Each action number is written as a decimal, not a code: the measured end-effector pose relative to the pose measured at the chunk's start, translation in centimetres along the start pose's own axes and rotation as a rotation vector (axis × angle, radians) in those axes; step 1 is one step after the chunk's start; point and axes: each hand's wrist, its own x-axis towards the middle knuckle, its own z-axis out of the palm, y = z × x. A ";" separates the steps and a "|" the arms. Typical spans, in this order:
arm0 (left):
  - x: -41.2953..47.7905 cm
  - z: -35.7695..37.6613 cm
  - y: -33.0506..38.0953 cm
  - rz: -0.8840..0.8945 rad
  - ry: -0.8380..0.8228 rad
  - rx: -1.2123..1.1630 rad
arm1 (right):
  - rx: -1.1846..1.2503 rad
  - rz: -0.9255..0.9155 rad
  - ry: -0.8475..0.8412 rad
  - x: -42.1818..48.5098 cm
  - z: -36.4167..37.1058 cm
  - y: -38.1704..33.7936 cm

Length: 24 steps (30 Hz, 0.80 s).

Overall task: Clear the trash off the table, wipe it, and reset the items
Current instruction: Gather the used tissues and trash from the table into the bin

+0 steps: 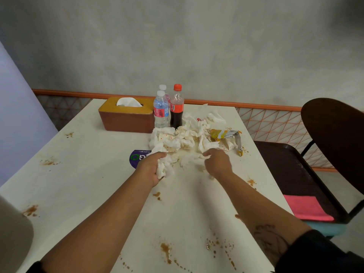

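Centre of frame: we are gathering the tissues (pixel 187 136), seemingly light, soft, crushable. Our left hand (pixel 150 167) is clenching a wad (pixel 165 169); our right hand (pixel 217 161) is pinching the tissues' near edge. Bunching should grip best.

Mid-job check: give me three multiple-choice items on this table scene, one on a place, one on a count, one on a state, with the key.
1. Where is the pink cloth?
A. on the floor
B. on the wall rail
C. on the dark tray on the chair

2. How many bottles stand on the table?
A. two
B. three
C. four

3. What is the left hand doing?
A. gripping crumpled napkins
B. lying flat, empty
C. lifting a bottle

Key: 1 C, the cloth lies on the tray beside the table. 2 B, two water bottles plus one cola bottle. 3 A, its fingers curl round a white wad.
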 end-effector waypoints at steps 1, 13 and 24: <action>0.0 0.2 -0.2 -0.003 -0.013 0.008 | -0.009 0.032 -0.006 0.4 -0.3 0.8; 0.1 1.6 -0.7 -0.085 -0.090 0.073 | -0.197 -0.026 -0.122 1.2 0.4 2.8; 1.6 1.0 -1.4 -0.032 0.008 0.133 | -0.197 -0.150 -0.213 1.5 0.2 2.8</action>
